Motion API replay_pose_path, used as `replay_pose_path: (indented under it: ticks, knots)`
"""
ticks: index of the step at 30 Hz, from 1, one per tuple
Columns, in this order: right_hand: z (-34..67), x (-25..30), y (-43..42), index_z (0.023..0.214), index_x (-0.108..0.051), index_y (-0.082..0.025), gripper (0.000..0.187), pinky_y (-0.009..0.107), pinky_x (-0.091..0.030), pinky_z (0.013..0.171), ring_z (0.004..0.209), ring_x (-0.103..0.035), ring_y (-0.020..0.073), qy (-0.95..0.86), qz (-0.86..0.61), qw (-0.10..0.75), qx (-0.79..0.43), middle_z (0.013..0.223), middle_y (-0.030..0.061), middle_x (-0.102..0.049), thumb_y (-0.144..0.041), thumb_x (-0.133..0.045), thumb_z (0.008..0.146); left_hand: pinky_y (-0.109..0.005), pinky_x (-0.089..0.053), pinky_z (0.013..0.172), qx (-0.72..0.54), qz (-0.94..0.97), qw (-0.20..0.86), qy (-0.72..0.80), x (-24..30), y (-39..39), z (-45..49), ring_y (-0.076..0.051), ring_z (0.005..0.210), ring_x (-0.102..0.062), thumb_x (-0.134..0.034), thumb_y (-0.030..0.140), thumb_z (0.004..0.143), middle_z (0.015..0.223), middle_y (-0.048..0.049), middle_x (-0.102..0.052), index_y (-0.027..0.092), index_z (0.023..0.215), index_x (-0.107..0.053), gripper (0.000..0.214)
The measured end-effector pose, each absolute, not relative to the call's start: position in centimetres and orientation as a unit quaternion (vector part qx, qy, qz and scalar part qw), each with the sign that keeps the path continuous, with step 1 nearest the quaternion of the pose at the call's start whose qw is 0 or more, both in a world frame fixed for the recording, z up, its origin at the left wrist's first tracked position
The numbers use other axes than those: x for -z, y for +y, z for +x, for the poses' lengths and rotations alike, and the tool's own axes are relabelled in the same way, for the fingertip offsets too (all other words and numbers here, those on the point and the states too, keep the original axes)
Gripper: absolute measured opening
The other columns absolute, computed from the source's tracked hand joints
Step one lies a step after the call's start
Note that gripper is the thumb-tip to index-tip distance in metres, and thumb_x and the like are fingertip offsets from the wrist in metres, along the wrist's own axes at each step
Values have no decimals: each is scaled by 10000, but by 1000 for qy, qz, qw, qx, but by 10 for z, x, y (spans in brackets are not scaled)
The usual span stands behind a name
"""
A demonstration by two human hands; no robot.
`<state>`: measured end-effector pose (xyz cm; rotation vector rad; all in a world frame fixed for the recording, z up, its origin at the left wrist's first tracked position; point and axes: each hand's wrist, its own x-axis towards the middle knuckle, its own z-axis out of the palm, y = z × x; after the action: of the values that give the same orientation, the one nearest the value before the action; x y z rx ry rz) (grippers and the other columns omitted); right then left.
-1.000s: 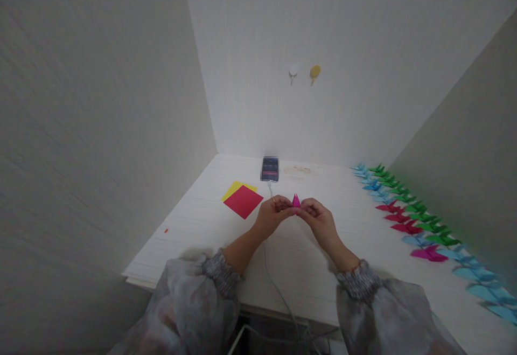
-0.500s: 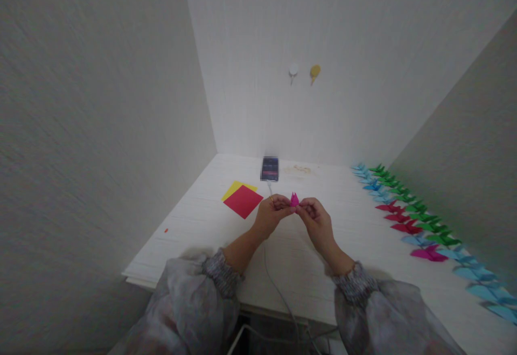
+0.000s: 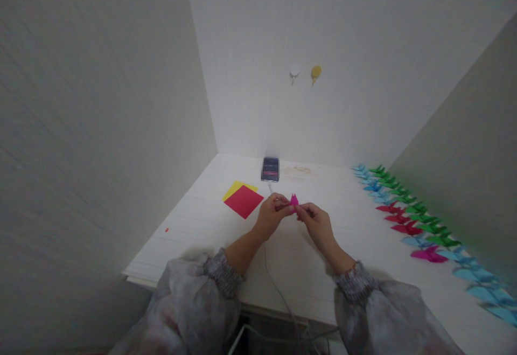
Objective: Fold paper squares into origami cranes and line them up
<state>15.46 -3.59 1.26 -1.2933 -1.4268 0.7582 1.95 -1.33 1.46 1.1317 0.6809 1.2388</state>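
A small folded piece of magenta paper (image 3: 294,201) is held up over the white table (image 3: 226,247), with pointed tips sticking upward. My left hand (image 3: 271,216) pinches its left side between thumb and fingers. From the right, my right hand (image 3: 317,224) pinches it low down, fingers curled. Fingertips cover part of the paper's lower portion. Left of my hands lies a flat red paper square (image 3: 243,202), partly over a yellow paper sheet (image 3: 230,188).
A phone (image 3: 270,169) with a cable (image 3: 278,290) lies near the back wall. Rows of folded paper cranes in green (image 3: 420,208), light blue (image 3: 474,274), red (image 3: 406,228) and magenta (image 3: 429,254) line the right side. Two hooks (image 3: 315,72) are on the wall.
My right-hand fingers have curled in more and shifted slightly lower on the magenta paper. The left hand keeps its pinch almost unchanged.
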Motion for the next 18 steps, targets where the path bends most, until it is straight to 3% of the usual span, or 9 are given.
replay_pose_path:
  ticks: [6,13,18]
  knots:
    - [152,-10,-37,709,-603,-174,274,254,-408,516,545,-527,151,-626,-534,497,-276,582,23,-580,-434,-516,726,-296,-478,648,-532,485,612,328,-15,-12,20,-112,608,-572,-681,260,574,641,-3,-605,136,816,-486,334]
    - [147,-15,-40,679,-599,-181,254,256,-412,503,526,-514,148,-624,-531,493,-293,568,24,-574,-420,-526,720,-242,-459,563,-542,500,586,336,-15,-13,20,-96,518,-547,-663,249,587,562,25,-590,163,817,-453,323]
    - [147,-19,-40,663,-597,-180,257,246,-407,498,520,-495,138,-625,-522,503,-291,540,12,-548,-421,-529,715,-245,-463,585,-557,471,599,331,-19,-15,21,-88,525,-543,-669,268,580,565,36,-582,160,830,-438,357]
